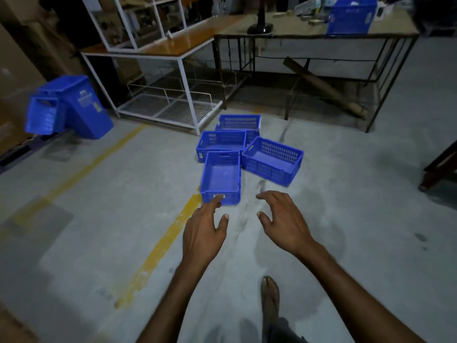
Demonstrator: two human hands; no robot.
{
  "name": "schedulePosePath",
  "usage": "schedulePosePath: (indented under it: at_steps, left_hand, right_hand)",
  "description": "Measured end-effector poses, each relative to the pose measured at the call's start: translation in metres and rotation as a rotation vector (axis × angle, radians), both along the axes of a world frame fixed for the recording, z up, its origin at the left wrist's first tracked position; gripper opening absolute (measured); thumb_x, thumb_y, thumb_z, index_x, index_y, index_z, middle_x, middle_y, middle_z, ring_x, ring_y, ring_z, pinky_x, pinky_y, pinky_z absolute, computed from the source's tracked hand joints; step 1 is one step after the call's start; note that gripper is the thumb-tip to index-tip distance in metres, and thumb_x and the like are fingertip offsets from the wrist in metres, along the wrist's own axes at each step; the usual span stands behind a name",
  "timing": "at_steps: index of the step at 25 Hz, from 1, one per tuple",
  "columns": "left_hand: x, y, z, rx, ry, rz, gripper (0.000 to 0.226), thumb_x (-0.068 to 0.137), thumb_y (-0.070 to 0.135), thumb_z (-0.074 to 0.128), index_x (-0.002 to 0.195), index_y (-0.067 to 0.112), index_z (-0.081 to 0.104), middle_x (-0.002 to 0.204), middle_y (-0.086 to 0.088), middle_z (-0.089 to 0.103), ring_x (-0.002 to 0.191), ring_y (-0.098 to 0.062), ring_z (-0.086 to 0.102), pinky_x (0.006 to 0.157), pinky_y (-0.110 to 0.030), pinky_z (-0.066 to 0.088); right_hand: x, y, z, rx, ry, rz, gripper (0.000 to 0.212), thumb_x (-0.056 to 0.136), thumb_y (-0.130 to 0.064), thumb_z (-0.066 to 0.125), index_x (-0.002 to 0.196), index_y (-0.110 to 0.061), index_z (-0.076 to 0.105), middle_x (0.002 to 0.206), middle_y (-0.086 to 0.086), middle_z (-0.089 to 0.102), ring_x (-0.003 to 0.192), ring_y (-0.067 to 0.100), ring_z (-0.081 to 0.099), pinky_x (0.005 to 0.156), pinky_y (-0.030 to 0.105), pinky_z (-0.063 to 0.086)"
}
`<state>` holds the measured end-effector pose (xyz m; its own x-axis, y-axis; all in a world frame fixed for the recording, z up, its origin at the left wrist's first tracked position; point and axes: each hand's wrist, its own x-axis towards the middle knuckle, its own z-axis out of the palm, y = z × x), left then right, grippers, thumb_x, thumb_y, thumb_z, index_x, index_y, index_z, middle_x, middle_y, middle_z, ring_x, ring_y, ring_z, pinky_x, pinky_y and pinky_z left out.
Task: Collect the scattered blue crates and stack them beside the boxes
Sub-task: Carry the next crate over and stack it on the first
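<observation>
The left hand reaches forward with fingers spread and loose, gripping nothing; its forefinger overlaps the near wall of the nearest crate, though whether it touches is unclear. The right hand hovers beside it, fingers loosely bent and apart, also holding nothing

The nearest crate sits upright on the floor, its short end toward the person. Just right of it lies a second crate, turned at an angle. Behind the nearest one is a third crate, and a fourth crate stands behind that, its lower part hidden

Far left, a tilted pile of blue crates is blurred; how many it holds is hard to tell. Brown boxes beside it are dim and cut off by the edge

A yellow line runs along the floor under the left arm. A sandalled foot shows between the forearms. Behind the crates stand a white frame table and a dark metal table, which bears another blue crate, blurred and clipped at the top
</observation>
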<state>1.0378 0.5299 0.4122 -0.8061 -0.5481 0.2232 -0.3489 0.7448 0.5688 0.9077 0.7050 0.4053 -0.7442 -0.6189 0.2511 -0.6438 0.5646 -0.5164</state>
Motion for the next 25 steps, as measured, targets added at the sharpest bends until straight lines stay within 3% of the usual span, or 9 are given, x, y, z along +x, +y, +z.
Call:
schedulePosePath:
  at_steps: [4,8,15,21,25]
  left_hand:
    - [-0.109,-0.078,-0.02,0.139,-0.019,0.091,0.05,0.09,0.034,0.065,0.137,0.035,0.05,0.125,0.015,0.064,0.111,-0.01,0.061,0.091,-0.031,0.051]
    - [-0.187,-0.143,-0.023,0.317,-0.057,0.143,0.045,0.089,0.036,0.068,0.131,0.035,0.054,0.118,0.015,0.066,0.105,-0.009,0.063,0.089,-0.033,0.053]
    - [-0.27,-0.261,-0.058,0.377,-0.145,0.109,0.042,0.09,0.036,0.066,0.13,0.033,0.055,0.117,0.017,0.066,0.101,-0.007,0.064,0.087,-0.031,0.053]
    - [-0.31,-0.374,-0.162,0.504,-0.388,-0.025,0.031,0.088,0.029,0.068,0.119,0.031,0.063,0.102,0.014,0.069,0.089,-0.012,0.068,0.091,-0.035,0.054]
    - [-0.332,-0.441,-0.255,0.491,-0.492,-0.08,0.032,0.09,0.029,0.064,0.122,0.031,0.061,0.106,0.014,0.068,0.09,-0.012,0.066,0.088,-0.031,0.053]
  right_hand:
    - [-0.12,-0.079,-0.026,0.032,-0.088,0.048,0.042,0.09,-0.027,0.064,0.131,-0.026,0.057,0.134,-0.008,0.057,0.125,0.016,0.048,0.101,0.025,0.039]
    - [-0.219,-0.152,-0.031,0.081,-0.174,0.071,0.042,0.089,-0.026,0.065,0.13,-0.025,0.058,0.132,-0.004,0.058,0.125,0.02,0.05,0.103,0.028,0.039]
    - [-0.302,-0.259,-0.066,0.164,-0.258,0.036,0.04,0.09,-0.026,0.062,0.13,-0.026,0.057,0.134,-0.002,0.057,0.127,0.021,0.049,0.101,0.032,0.041]
    - [-0.312,-0.344,-0.157,0.312,-0.342,-0.069,0.042,0.089,-0.019,0.06,0.131,-0.021,0.058,0.135,0.002,0.057,0.126,0.024,0.05,0.101,0.033,0.044]
    - [-0.332,-0.408,-0.248,0.382,-0.402,-0.131,0.04,0.086,-0.017,0.061,0.126,-0.019,0.061,0.13,0.004,0.06,0.122,0.027,0.052,0.098,0.034,0.044]
